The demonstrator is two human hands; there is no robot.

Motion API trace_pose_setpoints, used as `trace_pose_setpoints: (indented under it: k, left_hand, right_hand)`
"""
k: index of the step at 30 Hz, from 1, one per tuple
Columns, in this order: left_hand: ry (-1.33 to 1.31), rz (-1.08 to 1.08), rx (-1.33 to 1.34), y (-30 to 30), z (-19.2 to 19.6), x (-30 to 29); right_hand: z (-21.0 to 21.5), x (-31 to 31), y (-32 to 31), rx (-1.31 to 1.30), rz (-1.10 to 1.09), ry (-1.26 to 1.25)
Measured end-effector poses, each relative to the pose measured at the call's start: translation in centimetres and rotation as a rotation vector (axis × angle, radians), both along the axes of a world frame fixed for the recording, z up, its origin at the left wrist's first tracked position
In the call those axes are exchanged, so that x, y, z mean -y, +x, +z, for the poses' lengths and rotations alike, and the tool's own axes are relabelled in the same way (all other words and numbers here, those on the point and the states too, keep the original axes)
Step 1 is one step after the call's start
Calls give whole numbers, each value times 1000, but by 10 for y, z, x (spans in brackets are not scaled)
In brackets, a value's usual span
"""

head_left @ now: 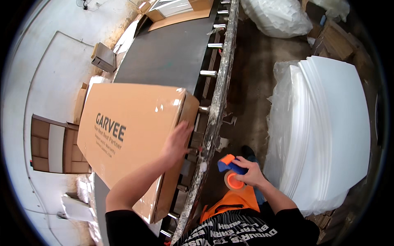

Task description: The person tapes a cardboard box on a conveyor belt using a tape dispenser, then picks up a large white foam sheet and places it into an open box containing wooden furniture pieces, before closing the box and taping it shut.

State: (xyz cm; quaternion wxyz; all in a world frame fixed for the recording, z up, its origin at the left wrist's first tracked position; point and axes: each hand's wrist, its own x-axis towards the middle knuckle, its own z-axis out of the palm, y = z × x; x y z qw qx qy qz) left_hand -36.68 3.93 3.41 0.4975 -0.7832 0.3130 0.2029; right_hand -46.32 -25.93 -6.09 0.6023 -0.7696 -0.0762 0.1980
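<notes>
A large brown cardboard box (135, 102) with dark print lies on the conveyor, clear tape shining along its right edge. My left hand (177, 141) rests on that edge, its fingers stretched out over the corner and holding nothing. Off the conveyor's right side, my right hand (250, 172) is closed around a blue and orange tape gun (230, 164). The tape roll with its orange hub hangs below the fingers. Part of the handle is hidden by the hand.
The dark conveyor belt (164, 53) runs away from me, bordered by metal rollers and a worn rail (221, 86). Farther along it stands an open carton (180, 18). White foam sheets (336, 123) are stacked at right, with a plastic-wrapped bundle (279, 18) beyond.
</notes>
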Motion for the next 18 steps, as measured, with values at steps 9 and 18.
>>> trace_pose_setpoints:
  k: [9, 18]
  left_hand:
    - [-1005, 611, 177, 145, 12, -14]
    - [-1073, 588, 181, 146, 6, -17]
  right_hand:
    - [-7, -20, 246, -445, 81, 622]
    - [-17, -203, 452, -561, 834, 487]
